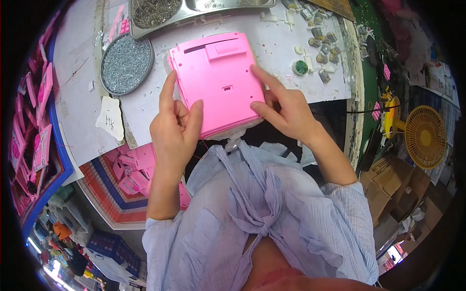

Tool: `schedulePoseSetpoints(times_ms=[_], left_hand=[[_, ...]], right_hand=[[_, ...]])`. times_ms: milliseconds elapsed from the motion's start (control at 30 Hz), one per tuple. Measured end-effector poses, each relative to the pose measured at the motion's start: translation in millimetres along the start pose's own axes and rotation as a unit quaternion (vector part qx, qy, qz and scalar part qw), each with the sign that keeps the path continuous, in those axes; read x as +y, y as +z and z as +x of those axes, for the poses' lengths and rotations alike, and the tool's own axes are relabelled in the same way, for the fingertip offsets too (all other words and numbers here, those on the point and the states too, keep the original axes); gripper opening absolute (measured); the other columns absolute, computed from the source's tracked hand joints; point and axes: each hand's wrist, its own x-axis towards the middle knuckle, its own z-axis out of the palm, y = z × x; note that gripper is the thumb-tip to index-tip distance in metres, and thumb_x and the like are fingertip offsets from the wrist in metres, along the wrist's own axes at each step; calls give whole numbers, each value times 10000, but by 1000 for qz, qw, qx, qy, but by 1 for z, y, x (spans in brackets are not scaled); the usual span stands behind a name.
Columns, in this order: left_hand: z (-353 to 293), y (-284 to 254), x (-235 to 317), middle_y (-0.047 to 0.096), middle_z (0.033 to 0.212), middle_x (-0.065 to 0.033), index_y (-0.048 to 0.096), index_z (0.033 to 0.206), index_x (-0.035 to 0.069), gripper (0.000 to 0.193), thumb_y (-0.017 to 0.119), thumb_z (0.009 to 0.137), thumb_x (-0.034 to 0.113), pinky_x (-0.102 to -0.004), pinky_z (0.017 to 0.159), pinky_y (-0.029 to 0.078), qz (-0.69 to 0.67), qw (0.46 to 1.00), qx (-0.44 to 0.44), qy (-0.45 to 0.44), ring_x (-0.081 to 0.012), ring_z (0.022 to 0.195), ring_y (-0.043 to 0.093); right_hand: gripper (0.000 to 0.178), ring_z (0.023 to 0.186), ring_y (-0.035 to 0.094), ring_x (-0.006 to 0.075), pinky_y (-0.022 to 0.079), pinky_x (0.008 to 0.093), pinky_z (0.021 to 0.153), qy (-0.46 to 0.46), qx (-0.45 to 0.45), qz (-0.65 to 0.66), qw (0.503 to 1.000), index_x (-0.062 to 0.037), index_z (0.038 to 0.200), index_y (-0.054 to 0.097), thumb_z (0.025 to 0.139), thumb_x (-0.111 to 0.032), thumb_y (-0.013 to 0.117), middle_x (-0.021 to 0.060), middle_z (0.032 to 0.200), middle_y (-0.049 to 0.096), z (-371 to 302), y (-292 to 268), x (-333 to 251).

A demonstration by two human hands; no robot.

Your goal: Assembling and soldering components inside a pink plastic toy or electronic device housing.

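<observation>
At the near edge of the surface (320, 87), the pink casing (216, 82) lies back side up, held from both sides. The left hand (175, 127) grips its near left corner, fingers half curled; the right hand (284, 109) pinches the right edge, forefinger laid flat on top. It looks like light, stiff moulded plastic (smooth, so probably slippery), best taken by its side edges. A round tray of screws (126, 64) sits far left.
</observation>
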Motion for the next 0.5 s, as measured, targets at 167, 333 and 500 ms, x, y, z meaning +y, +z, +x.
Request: schedulePoseSetpoints(times_ms=[167, 333, 500], left_hand=[[-19, 4, 0, 442, 664, 68, 384, 1550, -19, 637, 657, 983, 75, -189, 584, 329, -70, 995, -5, -69, -16, 614, 408], [-24, 2, -10, 469, 662, 68, 422, 1513, -65, 581, 640, 980, 6, -182, 538, 331, -246, 964, -25, -99, -3, 584, 409], [-39, 4, -9, 480, 683, 71, 399, 1530, -68, 616, 649, 968, -25, -160, 570, 332, -205, 976, -22, -69, 7, 600, 406]], right_hand=[[727, 529, 511, 160, 443, 301, 564, -42, -83, -33, 995, -93, 1575, 403, 929, -190, 723, 59, 590, 527, 13, -12, 1], [744, 549, 478, 117, 413, 275, 588, -1, -145, 86, 986, -105, 1591, 384, 933, -195, 720, 34, 601, 500, 16, -19, 16], [743, 551, 502, 148, 426, 299, 593, -17, -164, 60, 985, -132, 1584, 400, 924, -202, 734, 50, 606, 511, 20, -23, 18]])
